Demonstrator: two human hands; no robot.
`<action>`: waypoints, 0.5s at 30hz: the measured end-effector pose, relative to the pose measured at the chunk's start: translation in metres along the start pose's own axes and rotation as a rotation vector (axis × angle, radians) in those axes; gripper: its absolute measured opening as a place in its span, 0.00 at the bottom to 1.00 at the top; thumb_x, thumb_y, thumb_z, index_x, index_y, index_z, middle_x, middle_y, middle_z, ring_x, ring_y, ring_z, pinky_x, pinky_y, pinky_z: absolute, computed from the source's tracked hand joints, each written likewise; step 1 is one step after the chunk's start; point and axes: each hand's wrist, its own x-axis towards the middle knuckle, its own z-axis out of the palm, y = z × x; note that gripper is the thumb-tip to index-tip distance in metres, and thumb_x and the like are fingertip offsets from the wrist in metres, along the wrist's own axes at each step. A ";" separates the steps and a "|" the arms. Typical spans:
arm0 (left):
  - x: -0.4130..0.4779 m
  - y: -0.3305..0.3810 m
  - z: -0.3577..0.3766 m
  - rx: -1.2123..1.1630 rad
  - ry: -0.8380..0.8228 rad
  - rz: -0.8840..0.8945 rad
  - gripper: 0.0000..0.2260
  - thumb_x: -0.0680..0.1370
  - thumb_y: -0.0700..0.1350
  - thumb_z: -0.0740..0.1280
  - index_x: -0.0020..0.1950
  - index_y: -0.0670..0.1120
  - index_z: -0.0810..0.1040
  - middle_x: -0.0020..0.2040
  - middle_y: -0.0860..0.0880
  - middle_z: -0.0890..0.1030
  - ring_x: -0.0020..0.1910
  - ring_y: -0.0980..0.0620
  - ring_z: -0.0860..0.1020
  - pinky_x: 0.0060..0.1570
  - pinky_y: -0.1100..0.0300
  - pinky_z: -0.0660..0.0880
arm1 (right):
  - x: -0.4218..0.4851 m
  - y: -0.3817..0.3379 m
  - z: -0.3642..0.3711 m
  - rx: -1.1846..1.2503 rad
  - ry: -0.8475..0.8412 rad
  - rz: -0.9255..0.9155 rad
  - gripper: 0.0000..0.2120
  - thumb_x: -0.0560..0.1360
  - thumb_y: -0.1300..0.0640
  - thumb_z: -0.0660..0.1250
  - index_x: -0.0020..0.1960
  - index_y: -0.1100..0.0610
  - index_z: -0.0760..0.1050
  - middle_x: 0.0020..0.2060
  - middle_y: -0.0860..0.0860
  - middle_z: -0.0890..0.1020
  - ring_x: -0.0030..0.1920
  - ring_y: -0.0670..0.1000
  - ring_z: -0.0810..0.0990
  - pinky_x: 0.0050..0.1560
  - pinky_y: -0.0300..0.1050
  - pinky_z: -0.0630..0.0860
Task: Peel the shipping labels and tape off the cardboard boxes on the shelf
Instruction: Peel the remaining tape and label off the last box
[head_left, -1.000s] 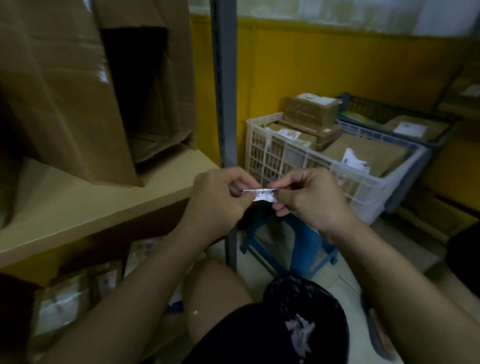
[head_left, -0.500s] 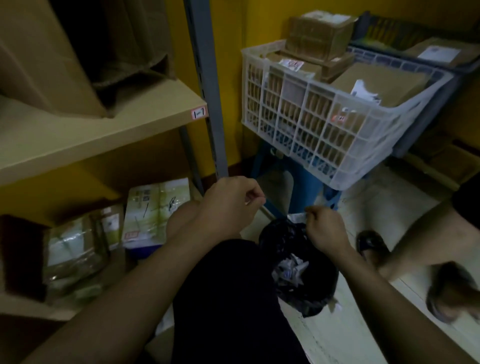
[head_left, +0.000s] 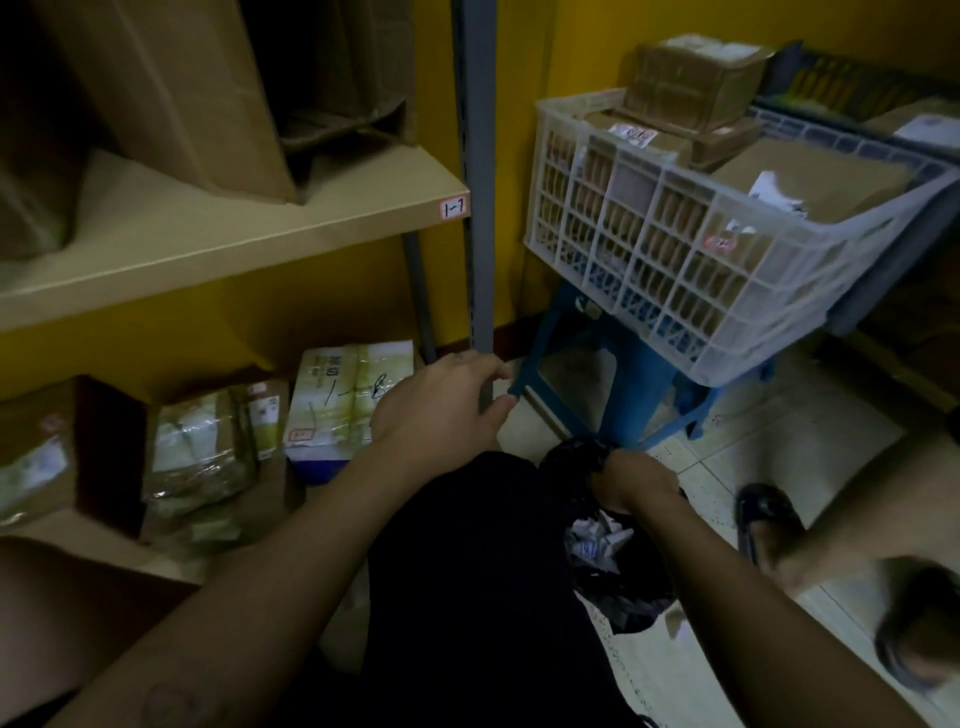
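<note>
Nearest the camera, the person's dark-clad knee filled the bottom middle, with both forearms reaching forward past it. The right hand (head_left: 636, 480) sat at the mouth of one black bag (head_left: 631, 597) on the floor. Its fingers were curled down into the dark rim, and whether they pinched anything could not be told. Just below that hand, inside the bag, lay a small heap of crumpled white labels (head_left: 597, 540), too tangled to count. The left hand (head_left: 441, 400) hung over the knee with fingers loosely bent, thumb apart and nothing in it, just in front of the foot of the grey upright post (head_left: 475, 171). Two dark shoes (head_left: 769, 519) stood on the pale tiled floor (head_left: 779, 415) to the right, with a bare strip of tile between them and the blue stool (head_left: 623, 395). Left of the left hand, the lower shelf held about four wrapped parcels (head_left: 337, 400) packed side by side. Above them ran the front edge of the upper shelf (head_left: 234, 228), marked with one small tag (head_left: 454, 208). On it, well above both hands, stood at least two cardboard boxes (head_left: 171, 93), the farther one open-flapped. Farther right, one white crate (head_left: 675, 249) rested on the stool, full of brown boxes, with a darker crate behind it.
</note>
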 end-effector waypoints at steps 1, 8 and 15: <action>-0.002 0.000 -0.003 -0.026 0.012 -0.004 0.13 0.79 0.56 0.65 0.61 0.56 0.76 0.58 0.55 0.79 0.56 0.53 0.76 0.50 0.49 0.78 | 0.001 0.002 0.002 -0.006 -0.044 0.015 0.23 0.79 0.48 0.58 0.69 0.59 0.71 0.68 0.58 0.73 0.66 0.59 0.72 0.65 0.52 0.69; -0.009 -0.004 -0.024 -0.068 0.032 0.013 0.13 0.79 0.52 0.67 0.63 0.52 0.77 0.58 0.53 0.79 0.58 0.53 0.76 0.57 0.51 0.75 | -0.009 0.000 0.009 -0.034 0.103 -0.170 0.11 0.78 0.53 0.60 0.54 0.58 0.76 0.56 0.56 0.80 0.55 0.57 0.78 0.53 0.46 0.72; -0.008 -0.009 -0.066 -0.032 0.173 -0.026 0.13 0.80 0.52 0.66 0.64 0.53 0.76 0.60 0.54 0.78 0.61 0.55 0.74 0.57 0.55 0.74 | -0.083 -0.082 -0.101 0.306 0.712 -0.600 0.20 0.79 0.52 0.64 0.70 0.56 0.72 0.67 0.52 0.76 0.67 0.53 0.72 0.65 0.46 0.69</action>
